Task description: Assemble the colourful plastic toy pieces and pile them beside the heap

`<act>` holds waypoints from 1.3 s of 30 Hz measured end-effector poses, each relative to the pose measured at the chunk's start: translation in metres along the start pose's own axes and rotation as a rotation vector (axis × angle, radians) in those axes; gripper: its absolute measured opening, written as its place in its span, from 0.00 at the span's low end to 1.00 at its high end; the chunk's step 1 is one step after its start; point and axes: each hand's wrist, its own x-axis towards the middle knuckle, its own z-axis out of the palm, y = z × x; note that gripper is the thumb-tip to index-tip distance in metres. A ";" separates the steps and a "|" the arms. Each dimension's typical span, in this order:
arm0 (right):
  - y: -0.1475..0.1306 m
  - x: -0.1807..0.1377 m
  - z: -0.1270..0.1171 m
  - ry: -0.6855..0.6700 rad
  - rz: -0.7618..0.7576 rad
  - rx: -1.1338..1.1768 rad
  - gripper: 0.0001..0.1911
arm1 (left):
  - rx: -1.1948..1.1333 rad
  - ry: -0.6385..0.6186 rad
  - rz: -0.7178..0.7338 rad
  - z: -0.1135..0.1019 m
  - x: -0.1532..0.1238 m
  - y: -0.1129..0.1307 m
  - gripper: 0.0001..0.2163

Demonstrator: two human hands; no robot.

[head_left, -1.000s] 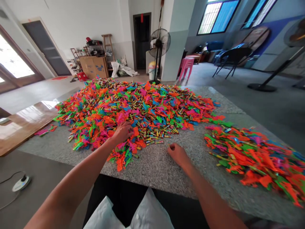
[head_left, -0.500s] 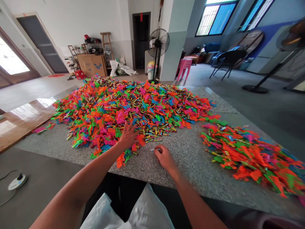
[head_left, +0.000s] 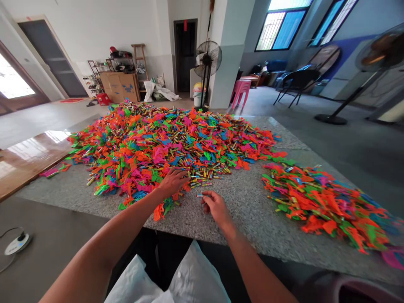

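A large heap (head_left: 142, 143) of small plastic pieces in orange, green, pink and blue, mixed with short printed tubes, covers the stone tabletop (head_left: 243, 210). At its near edge, my left hand (head_left: 173, 182) lies over the pieces with fingers stretched out to the right; the fingertips are partly lost among them. My right hand (head_left: 217, 205) pinches one small tube (head_left: 200, 195) between thumb and fingertips, just above the bare stone. Several loose tubes (head_left: 205, 177) lie between the heap and this hand.
To the right is a smaller pile (head_left: 315, 198) of similar plastic pieces and tubes. A wooden board (head_left: 34, 160) adjoins the table's left side. A standing fan (head_left: 206, 59) is behind the table, pink stools (head_left: 241, 90) near it. A round-rimmed container (head_left: 362, 290) sits at the lower right.
My left hand's spread fingers have lowered and drawn closer together over the heap's edge. My right hand still holds the tube, now turned a little with its end showing more. The view has shifted slightly.
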 end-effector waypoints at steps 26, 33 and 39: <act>-0.053 -0.020 0.010 -0.108 -0.114 0.164 0.13 | -1.554 0.171 -0.618 -0.051 -0.007 0.079 0.22; -0.053 -0.020 0.006 -0.136 -0.189 0.071 0.13 | -1.447 0.129 -0.579 -0.049 -0.012 0.080 0.18; -0.053 -0.020 0.006 -0.118 -0.213 0.039 0.11 | -1.466 0.140 -0.608 -0.053 -0.014 0.084 0.16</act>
